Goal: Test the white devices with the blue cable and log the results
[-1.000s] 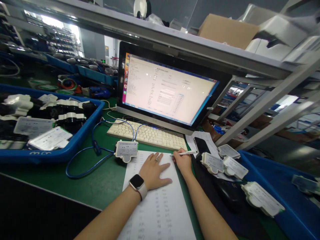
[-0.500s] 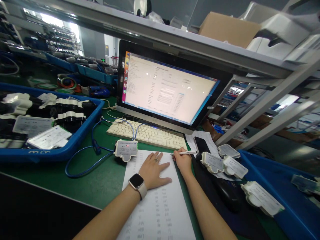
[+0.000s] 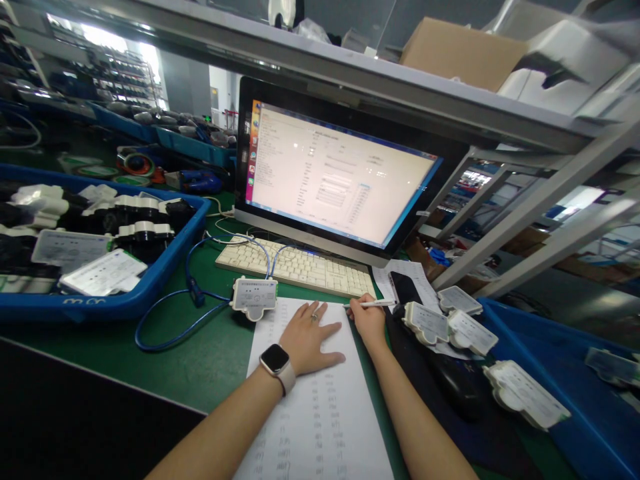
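My left hand [image 3: 311, 337] lies flat with fingers spread on a sheet of paper [image 3: 320, 427] bearing columns of handwritten figures. At the sheet's upper right edge, my right hand [image 3: 367, 323] grips a white pen [image 3: 376, 304], its tip close to the paper. A white electronic module [image 3: 254, 297] with a printed label lies at the paper's upper left corner, beside a blue cable [image 3: 165, 347]. Behind the hands stand a cream keyboard [image 3: 300, 267] and a lit monitor [image 3: 330, 173].
A blue bin [image 3: 100, 310] on the left holds several modules. To the right lie a phone [image 3: 405, 288], several more modules [image 3: 525, 393], a black mouse [image 3: 455, 387] and another blue bin [image 3: 565, 360]. A shelf [image 3: 350, 63] with a cardboard box [image 3: 460, 53] runs overhead.
The red light seen on the module half a second ago does not show now. Both hands keep nearly the same place; the view has shifted slightly.
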A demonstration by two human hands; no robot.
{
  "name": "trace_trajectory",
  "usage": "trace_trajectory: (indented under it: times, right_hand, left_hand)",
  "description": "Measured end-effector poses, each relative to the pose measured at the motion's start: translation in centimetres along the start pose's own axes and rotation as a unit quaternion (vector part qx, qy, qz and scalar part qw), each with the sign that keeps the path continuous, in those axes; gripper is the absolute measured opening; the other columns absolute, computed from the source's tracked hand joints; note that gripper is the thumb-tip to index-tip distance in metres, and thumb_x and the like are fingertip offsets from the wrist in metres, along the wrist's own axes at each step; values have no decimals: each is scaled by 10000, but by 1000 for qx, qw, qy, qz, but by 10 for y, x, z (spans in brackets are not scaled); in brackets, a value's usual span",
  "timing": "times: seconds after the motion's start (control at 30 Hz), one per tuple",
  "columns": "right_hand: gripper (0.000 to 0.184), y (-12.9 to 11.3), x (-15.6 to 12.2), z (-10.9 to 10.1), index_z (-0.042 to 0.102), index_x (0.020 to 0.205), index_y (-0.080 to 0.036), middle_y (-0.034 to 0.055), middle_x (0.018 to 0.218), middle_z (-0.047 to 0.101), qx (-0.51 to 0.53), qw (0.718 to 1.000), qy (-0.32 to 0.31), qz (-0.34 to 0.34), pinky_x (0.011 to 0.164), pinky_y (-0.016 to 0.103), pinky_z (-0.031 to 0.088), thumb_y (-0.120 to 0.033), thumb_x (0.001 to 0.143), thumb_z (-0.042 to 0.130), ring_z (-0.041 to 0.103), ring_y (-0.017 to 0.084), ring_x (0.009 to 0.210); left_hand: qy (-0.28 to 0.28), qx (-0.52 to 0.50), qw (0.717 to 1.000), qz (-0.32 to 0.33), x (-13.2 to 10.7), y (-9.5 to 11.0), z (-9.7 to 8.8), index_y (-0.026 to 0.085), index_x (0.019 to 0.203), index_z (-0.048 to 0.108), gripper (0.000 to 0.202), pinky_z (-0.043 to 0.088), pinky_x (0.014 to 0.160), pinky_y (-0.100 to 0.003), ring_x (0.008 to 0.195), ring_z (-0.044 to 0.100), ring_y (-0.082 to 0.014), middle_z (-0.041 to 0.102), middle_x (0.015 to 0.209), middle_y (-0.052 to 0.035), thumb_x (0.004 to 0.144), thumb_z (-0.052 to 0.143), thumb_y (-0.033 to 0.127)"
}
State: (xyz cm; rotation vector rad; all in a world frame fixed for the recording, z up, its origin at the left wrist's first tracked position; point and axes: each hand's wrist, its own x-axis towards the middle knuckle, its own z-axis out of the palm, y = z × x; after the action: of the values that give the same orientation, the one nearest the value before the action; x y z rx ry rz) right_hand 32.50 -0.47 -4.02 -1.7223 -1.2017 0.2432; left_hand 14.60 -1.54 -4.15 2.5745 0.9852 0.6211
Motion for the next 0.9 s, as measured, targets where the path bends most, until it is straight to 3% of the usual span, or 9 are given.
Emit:
trace_trajectory:
  times: [0.67, 0.8, 0.9]
  right_hand:
    - [209, 3, 0, -1, 378, 503, -243, -41, 428, 495, 23, 999, 19, 12, 523, 257, 373, -340, 648, 494, 478, 148, 468]
    - [257, 3, 2, -2, 382, 566, -243, -30, 470, 519, 53, 998, 12, 32, 482, 254, 386, -447, 712, 438, 479, 144, 448]
    - [344, -2, 7, -14, 403, 554, -238, -28, 444, 495, 50, 998, -19, 43, 455, 258, 377, -535, 729, 416, 479, 147, 431]
  left_hand:
    - [-6, -2, 1000, 1, -1, 0, 0, 315, 1217, 533, 610, 238, 1060, -522, 1310, 294, -346, 365, 1419, -88, 685, 595, 606]
    - [18, -7, 1000, -2, -1, 1, -3, 293, 1256, 489, 674, 264, 1049, -536, 1325, 255, -354, 312, 1443, -107, 658, 650, 559]
    - [72, -4, 997, -2, -1, 2, -8, 243, 1261, 475, 603, 313, 1038, -504, 1300, 309, -319, 377, 1394, -124, 723, 624, 469]
